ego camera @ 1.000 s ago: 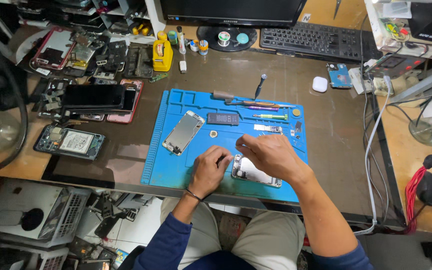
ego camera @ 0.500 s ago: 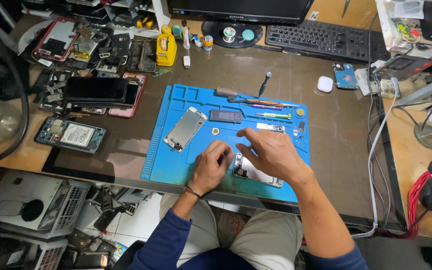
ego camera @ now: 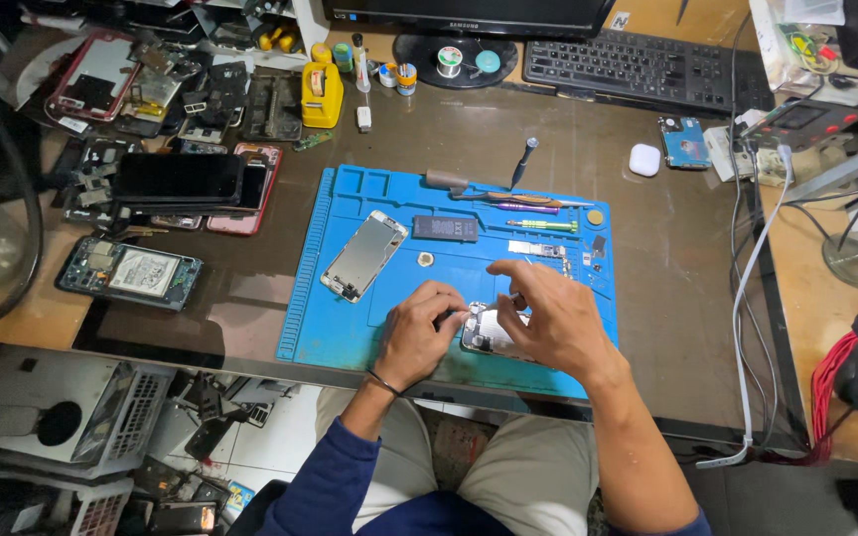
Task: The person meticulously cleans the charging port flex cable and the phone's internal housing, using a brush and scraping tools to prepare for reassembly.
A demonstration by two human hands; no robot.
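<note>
Left hand (ego camera: 419,333) steadies, fingers curled, an opened silver smartphone chassis (ego camera: 492,333) on the blue silicone repair mat (ego camera: 350,328); right hand (ego camera: 548,316), fingers pinched, works above it.

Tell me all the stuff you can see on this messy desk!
mat: one, blue, middle of desk.
opened phone: one, silver, near edge of mat, under both hands.
screen panel: one, grey, left part of mat.
small tools: several, mixed colours, top of mat.
phones and parts: many, mostly black, left of mat.
bottle: one, yellow, back left.
keyboard: one, black, back.
earbud case: one, white, right of mat.
left hand: one, touching opened phone.
right hand: one, over opened phone.
</note>
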